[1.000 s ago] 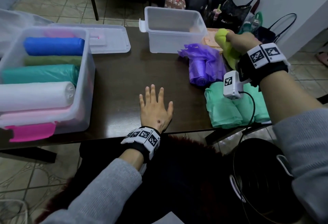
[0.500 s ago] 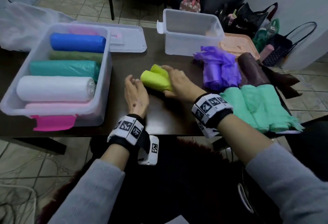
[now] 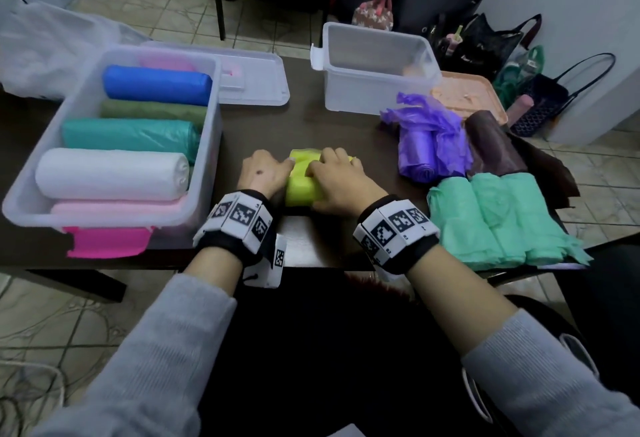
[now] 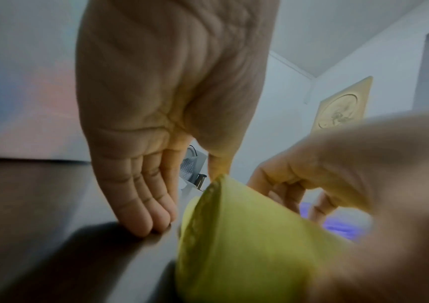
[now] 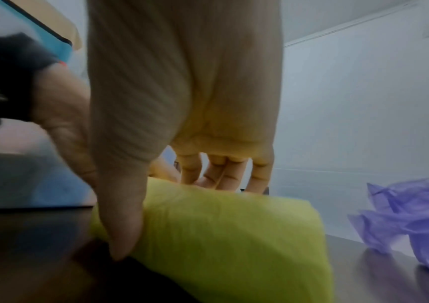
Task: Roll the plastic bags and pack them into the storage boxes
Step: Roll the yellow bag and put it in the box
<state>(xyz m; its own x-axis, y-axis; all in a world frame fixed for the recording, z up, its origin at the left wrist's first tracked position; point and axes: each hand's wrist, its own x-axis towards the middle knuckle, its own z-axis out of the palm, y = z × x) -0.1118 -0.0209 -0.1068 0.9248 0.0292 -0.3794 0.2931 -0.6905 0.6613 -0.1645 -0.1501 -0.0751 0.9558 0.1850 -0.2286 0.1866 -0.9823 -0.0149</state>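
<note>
A yellow-green plastic bag [image 3: 300, 188] lies folded into a thick bundle on the dark table [image 3: 311, 125], near its front edge. My right hand [image 3: 341, 182] grips it from above, with the thumb [image 5: 122, 231] on the near side and the fingers over the far side. My left hand [image 3: 263, 175] stands at the bag's left end; its straight fingers [image 4: 146, 213] touch the table beside the bag [image 4: 234, 246]. The big clear storage box [image 3: 207, 166] at the left holds several rolled bags: blue, olive, teal, white and pink. A smaller clear box [image 3: 374, 90] stands at the back.
Loose purple bags [image 3: 429, 145], a brown roll [image 3: 491, 145] and mint-green bags [image 3: 502, 218] lie on the right of the table. A clear lid [image 3: 256, 83] lies behind the big box, a peach lid [image 3: 467, 97] beside the small one. Handbags stand on the floor at the far right.
My right hand carried the yellow-green bag from the far right down to the table's middle. My left hand lifted off the table and came to the bag's left end.
</note>
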